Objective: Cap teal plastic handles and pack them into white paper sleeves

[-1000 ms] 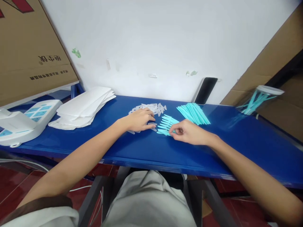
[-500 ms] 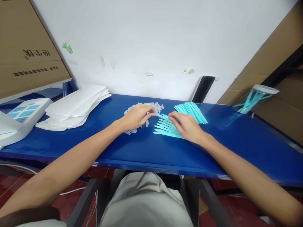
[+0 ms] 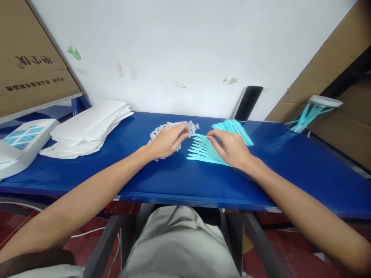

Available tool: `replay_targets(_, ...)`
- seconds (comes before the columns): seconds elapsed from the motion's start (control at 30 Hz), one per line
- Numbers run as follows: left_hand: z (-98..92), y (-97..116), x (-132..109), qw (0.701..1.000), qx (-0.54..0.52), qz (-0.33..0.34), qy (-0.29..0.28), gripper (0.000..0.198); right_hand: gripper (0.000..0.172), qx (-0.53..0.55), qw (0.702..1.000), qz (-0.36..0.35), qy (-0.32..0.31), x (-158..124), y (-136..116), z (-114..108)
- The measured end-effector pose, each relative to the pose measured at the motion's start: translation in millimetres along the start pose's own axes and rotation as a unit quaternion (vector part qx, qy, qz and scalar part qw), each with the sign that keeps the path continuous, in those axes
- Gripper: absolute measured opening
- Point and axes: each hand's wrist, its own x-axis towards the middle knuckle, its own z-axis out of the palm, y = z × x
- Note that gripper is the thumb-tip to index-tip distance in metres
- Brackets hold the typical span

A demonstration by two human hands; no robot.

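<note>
My left hand (image 3: 168,141) rests on a heap of small clear plastic caps (image 3: 162,129) on the blue table (image 3: 179,181). Its thumb and fingers pinch something small and pale at the tip of a turquoise stick. My right hand (image 3: 230,148) lies on a fanned row of turquoise plastic sticks (image 3: 201,151), fingers bent and pressing on them. A second pile of turquoise sticks (image 3: 234,129) lies just behind the right hand.
A stack of white sheets (image 3: 87,127) lies at the left, beside a white device with blue panels (image 3: 20,143). A dark phone (image 3: 247,103) leans on the wall. A clear jar of turquoise sticks (image 3: 313,114) lies at the right, by cardboard boxes (image 3: 333,65).
My right hand moved up from the near end of the fanned sticks to lie over them. My left hand shifted right, bringing its pinched fingertips to a stick's tip.
</note>
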Motion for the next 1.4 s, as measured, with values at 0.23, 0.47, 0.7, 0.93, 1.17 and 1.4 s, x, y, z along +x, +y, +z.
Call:
replay_targets(0.23, -0.2, 8.0, 0.6, 1.000, -0.006, -0.011, -0.017, 0.025, 0.029, -0.019, 1.000, -0.004, 0.008, -0.7, 0.9, -3.2)
replay_targets(0.47, 1.0, 10.4, 0.9, 1.000, -0.014, -0.013, -0.008, 0.024, 0.028, -0.036, 0.999, 0.005, 0.040, -0.1, -0.7, -7.0)
replay_targets(0.7, 5.3, 18.7, -0.4, 0.999, -0.048, -0.026, -0.001, 0.023, 0.027, -0.040, 0.999, -0.005, 0.032, 0.4, -1.1, -8.9)
replay_targets(0.93, 9.0, 16.3, 1.4, 0.999, 0.006, -0.018, -0.039, 0.031, 0.027, -0.026, 0.999, -0.031, 0.007, -1.2, -1.6, -8.3)
replay_targets(1.17, 5.5, 16.9, 4.1, 0.998, 0.050, 0.018, -0.013, 0.037, 0.026, 0.022, 1.000, -0.016, 0.002, -0.6, -2.0, -8.2)
replay_targets(1.4, 3.4, 23.6, 4.8, 0.999, -0.024, 0.000, 0.026, 0.035, 0.026, 0.070, 0.997, -0.010, 0.003, 1.1, -1.1, -10.0)
